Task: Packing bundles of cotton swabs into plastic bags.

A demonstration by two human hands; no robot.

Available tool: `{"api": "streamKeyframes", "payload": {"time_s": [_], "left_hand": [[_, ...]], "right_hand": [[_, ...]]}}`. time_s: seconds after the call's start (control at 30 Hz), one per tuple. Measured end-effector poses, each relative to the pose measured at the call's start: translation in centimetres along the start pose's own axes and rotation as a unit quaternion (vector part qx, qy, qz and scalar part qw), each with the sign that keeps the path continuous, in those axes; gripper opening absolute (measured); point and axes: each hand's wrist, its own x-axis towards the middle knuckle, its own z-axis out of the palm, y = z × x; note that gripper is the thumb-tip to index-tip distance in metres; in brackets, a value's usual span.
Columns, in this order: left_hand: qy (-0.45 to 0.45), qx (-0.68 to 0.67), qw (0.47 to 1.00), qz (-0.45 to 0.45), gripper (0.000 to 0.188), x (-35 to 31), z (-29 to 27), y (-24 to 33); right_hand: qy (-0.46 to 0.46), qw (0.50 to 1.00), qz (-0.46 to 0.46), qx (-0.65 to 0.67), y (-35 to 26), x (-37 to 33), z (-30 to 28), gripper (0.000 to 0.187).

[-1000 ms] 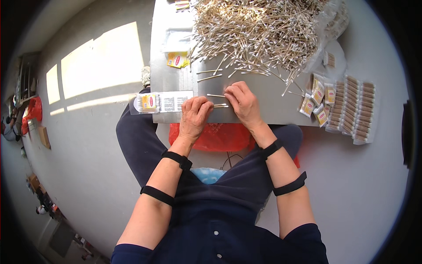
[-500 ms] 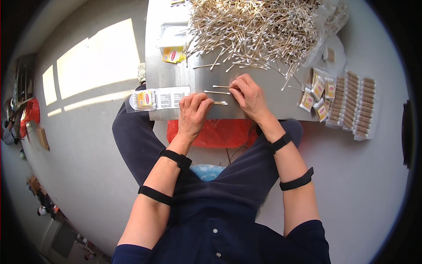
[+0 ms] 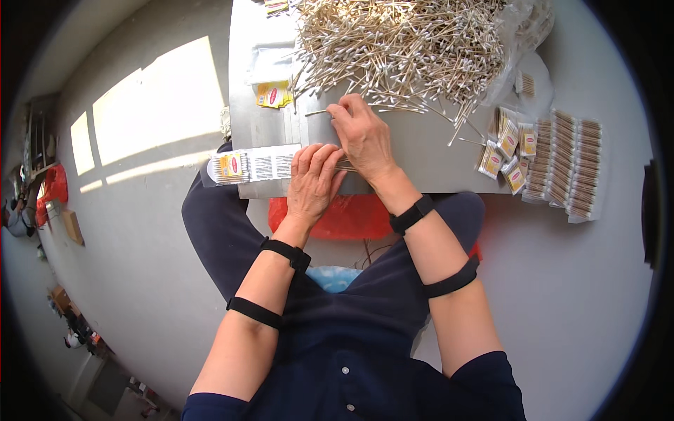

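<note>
My left hand [image 3: 314, 184] is closed near the front edge of the metal table, its fingers over a few cotton swabs [image 3: 344, 165] whose sticks show between it and my right wrist. Just left of those fingers lies a printed clear sleeve [image 3: 265, 163] with a row of swabs and a yellow card [image 3: 231, 166] at its outer end. My right hand [image 3: 364, 137] reaches across toward the pile, thumb and fingertips pinched at one end of a single cotton swab [image 3: 316, 112] on the table. Its palm side is hidden.
A big heap of loose cotton swabs [image 3: 404, 49] covers the far side, beside a clear plastic bag [image 3: 516, 42]. Small swab packs [image 3: 507, 144] and rows of packed swabs [image 3: 565, 165] sit at the right. Yellow cards [image 3: 272, 95] lie at the left. A red bag [image 3: 323, 219] hangs below the table edge.
My right hand has moved left and farther away, from the loose swabs beside my left hand to a swab by the heap. Those loose swabs no longer show there. My left hand stays nearly still.
</note>
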Motion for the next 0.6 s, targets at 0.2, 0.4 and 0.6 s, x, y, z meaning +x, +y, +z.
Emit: {"api": "streamKeyframes", "payload": {"time_s": [0.2,0.4,0.6], "left_hand": [[0.004,-0.014,1.0,-0.011,0.052,0.1,0.4,0.2],[0.007,-0.027,1.0,-0.01,0.05,0.3,-0.5,-0.2],[0.006,-0.034,0.999,-0.001,0.049,0.7,0.3,0.4]], "right_hand": [[-0.089,0.981,-0.128,-0.115,1.0,0.5,1.9,0.011],[-0.003,0.999,0.02,-0.045,1.6,-0.7,-2.5,0.026],[-0.15,0.945,-0.243,-0.157,3.5,3.4,-2.0,0.011]]}}
